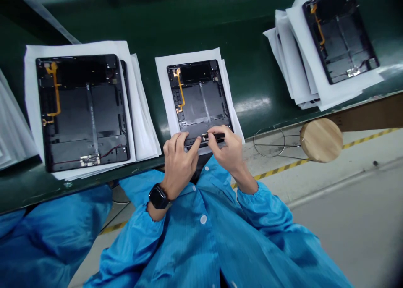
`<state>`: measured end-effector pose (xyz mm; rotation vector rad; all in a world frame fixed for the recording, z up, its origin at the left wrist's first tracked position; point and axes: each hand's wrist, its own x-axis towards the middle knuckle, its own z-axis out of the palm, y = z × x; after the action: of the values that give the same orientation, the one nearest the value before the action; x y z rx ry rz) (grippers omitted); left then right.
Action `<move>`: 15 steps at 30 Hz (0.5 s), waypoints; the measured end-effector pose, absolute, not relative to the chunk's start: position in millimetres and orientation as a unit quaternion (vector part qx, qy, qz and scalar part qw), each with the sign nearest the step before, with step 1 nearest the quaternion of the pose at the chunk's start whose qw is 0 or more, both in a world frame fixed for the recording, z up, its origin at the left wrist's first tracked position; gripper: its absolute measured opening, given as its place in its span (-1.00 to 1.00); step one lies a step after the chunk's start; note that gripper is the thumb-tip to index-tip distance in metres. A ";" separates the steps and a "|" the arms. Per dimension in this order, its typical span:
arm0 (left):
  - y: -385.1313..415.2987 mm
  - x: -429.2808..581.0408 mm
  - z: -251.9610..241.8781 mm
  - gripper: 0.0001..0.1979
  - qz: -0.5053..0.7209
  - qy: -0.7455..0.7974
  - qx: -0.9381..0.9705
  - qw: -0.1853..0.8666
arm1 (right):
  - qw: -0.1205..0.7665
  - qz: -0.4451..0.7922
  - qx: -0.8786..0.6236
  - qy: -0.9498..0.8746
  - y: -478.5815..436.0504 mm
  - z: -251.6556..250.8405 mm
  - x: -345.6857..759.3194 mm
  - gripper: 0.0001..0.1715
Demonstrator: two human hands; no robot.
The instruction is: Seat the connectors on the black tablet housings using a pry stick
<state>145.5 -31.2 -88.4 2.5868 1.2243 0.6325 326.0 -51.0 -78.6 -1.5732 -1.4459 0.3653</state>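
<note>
An opened tablet housing [195, 103] with a black frame lies on white sheets [163, 78] in front of me. An orange flex cable [181, 90] runs down its left side, and a grey ribbon cable [204, 101] crosses its middle. My left hand [181, 158] rests at the housing's near edge, fingers apart, thumb beside a small circuit board [205, 137]. At the board's right end, my right hand [229, 149] has thumb and index finger closed in a pinch. Whatever is between those fingertips is too small to make out.
To the left, another opened tablet housing [78, 124] tops a stack with white sheets. A similar housing [341, 36] lies on a stack at the far right, near the green table's [252, 78] edge. A wooden stool [321, 140] stands below. Blue-clothed legs [63, 229] show at lower left.
</note>
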 end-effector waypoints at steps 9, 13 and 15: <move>-21.2 139.2 -82.2 -0.60 0.183 0.362 0.913 0.049 | 0.493 0.168 -0.634 -0.571 -53.6 -80.3 325.9 -0.91; -20.3 139.9 -81.8 -0.61 0.177 0.353 0.918 0.046 | 0.483 0.163 -0.626 -0.589 -52.6 -78.7 327.2 -0.90; -20.8 139.9 -82.4 -0.59 0.174 0.352 0.918 0.056 | 0.477 0.161 -0.626 -0.595 -52.5 -79.3 327.4 -0.89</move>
<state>139.9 -20.8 -82.4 2.7844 1.0687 0.5269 327.4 -52.5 -79.3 -1.5296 -1.4545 0.3935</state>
